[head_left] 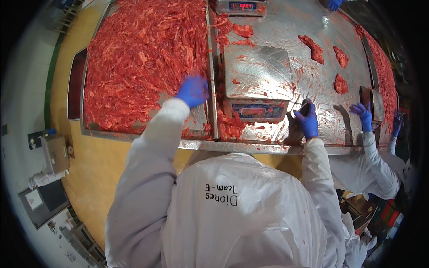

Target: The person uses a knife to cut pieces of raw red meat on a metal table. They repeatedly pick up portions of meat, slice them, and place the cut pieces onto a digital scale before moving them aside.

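Note:
My left hand, in a blue glove, is over the right edge of a wide metal tray heaped with raw red meat strips. Motion blurs its fingers, so its grip cannot be told. My right hand, also gloved in blue, is closed around a small dark thing just above the steel table; its kind is not plain. Between my hands stands a bench scale with a flat steel plate, smeared with meat bits, and a display facing me.
Loose meat pieces lie on the steel table to the right. A second scale stands at the far side. Co-workers' gloved hands show at right and at the far edge. Another meat tray is at far right.

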### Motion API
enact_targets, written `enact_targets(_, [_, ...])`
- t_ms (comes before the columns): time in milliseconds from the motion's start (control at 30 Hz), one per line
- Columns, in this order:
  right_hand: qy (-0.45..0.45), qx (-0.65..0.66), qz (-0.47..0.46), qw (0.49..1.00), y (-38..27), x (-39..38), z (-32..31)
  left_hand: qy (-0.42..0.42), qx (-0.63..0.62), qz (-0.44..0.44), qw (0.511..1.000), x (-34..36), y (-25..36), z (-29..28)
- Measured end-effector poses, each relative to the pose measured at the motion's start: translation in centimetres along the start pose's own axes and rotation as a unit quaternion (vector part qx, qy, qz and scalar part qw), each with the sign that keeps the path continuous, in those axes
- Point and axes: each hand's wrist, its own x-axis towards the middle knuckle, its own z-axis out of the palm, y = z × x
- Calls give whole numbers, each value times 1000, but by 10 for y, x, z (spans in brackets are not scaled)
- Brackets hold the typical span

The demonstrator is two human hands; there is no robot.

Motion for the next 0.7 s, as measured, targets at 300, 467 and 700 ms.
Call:
enact_targets(300, [-118, 190, 60, 973, -72, -105, 27, -102, -225, 155, 957, -141, 2, 76])
enact_targets(467, [-292, 136, -168, 932, -187, -99, 94, -325, -245, 65, 911, -87, 13, -16])
enact_targets(700, [-391, -28, -309, 867, -164, -112, 118, -245, -194, -15, 950, -115, -17, 26])
